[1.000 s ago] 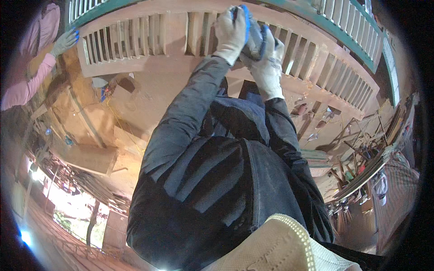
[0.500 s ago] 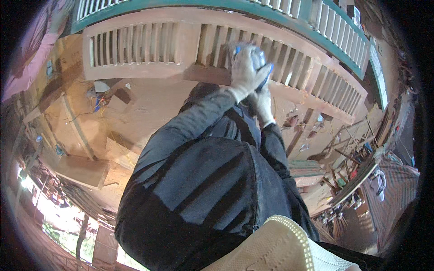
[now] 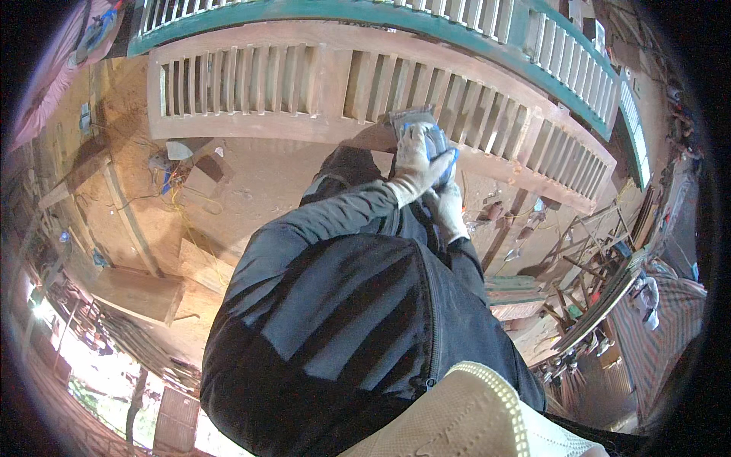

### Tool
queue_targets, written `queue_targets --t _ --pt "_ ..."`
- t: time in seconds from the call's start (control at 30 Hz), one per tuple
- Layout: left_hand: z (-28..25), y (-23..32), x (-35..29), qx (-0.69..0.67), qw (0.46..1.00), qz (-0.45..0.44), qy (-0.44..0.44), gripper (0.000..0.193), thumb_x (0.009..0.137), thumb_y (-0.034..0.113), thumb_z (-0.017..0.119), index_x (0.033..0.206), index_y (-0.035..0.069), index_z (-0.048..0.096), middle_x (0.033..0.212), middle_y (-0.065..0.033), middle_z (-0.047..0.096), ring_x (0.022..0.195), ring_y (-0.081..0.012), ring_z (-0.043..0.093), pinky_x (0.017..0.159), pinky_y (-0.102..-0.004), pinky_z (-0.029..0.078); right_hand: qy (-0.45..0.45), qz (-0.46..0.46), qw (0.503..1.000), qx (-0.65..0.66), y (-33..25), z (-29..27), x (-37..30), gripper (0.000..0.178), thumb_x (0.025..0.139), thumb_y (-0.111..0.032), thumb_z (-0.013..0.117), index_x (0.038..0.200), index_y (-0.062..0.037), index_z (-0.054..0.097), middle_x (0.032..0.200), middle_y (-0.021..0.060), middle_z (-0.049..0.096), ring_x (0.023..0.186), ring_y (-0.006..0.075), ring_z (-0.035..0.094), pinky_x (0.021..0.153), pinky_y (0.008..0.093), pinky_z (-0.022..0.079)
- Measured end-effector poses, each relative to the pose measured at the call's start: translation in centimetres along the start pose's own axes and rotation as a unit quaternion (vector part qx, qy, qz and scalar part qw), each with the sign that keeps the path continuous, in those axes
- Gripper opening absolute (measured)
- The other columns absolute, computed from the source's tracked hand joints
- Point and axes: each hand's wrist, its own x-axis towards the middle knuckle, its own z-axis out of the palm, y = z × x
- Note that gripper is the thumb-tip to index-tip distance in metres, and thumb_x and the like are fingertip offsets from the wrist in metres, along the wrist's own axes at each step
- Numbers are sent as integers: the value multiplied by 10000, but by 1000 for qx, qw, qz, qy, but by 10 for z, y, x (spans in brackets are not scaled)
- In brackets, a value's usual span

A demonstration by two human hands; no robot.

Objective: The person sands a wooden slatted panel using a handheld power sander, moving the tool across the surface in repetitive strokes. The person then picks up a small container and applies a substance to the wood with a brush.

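A long, pale brown wooden shutter panel (image 3: 329, 84) with rows of slats lies across in front of me. On its near rail rests a blue hand-held sander (image 3: 436, 145) with a flat grey pad. My left hand (image 3: 415, 164), in a whitish glove, is wrapped over the top of the sander. Gloved too, my right hand (image 3: 449, 209) is closed around the sander's near end, its fingers partly hidden. The pad's edge reaches onto the ends of the middle slats.
Beyond the panel stands a green-framed slatted shutter (image 3: 525, 46). At the far left a person in a pink sleeve (image 3: 46, 103) holds a blue tool. Cords (image 3: 179, 199) and wood scraps litter the dusty ground at left. A wooden board (image 3: 141, 293) lies nearer; more timber (image 3: 518, 293) is stacked at right.
Both my hands and the sander have come toward me, from the middle of the slats to the panel's near rail. The person at far left has shifted, with the blue tool now showing.
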Motion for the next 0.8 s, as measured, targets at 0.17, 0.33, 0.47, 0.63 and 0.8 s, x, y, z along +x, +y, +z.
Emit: queue_targets --t 0.17,0.33,0.47,0.63,0.8 --pt "-32 0 66 33 993 90 64 695 712 371 795 1282 105 500 1241 -156 559 1137 -318 551 968 -425 437 -4 -72 990 -120 -82 -28 49 566 780 -370 743 1196 -26 575 946 240 683 931 420 649 797 461 514" --pt "-100 -25 95 16 999 -22 36 420 741 350 768 1075 117 668 994 -87 693 925 -258 672 835 -379 509 -126 -131 969 -169 -162 -16 80 811 744 -298 766 1427 -90 380 1134 232 640 1046 376 626 869 438 504" --pt "-157 -75 86 54 989 -113 78 336 782 354 728 1004 103 692 924 -80 721 878 -215 691 790 -355 515 -180 -267 938 -127 -185 19 75 848 754 -183 732 1476 -131 289 1324 227 534 1208 372 534 1019 423 428" --pt "-168 -97 73 65 961 -177 201 272 812 321 694 975 105 719 913 -85 726 836 -186 687 758 -338 511 -188 -345 901 -185 -173 43 81 719 804 -192 614 1441 -41 314 1230 246 591 1111 380 593 953 438 475" --pt "-67 -56 33 21 950 -168 262 260 824 315 687 952 92 725 874 -69 730 789 -143 676 709 -317 511 -211 -369 884 -193 -114 -37 76 795 764 -255 672 1450 -66 319 1217 244 599 1117 378 588 955 434 476"
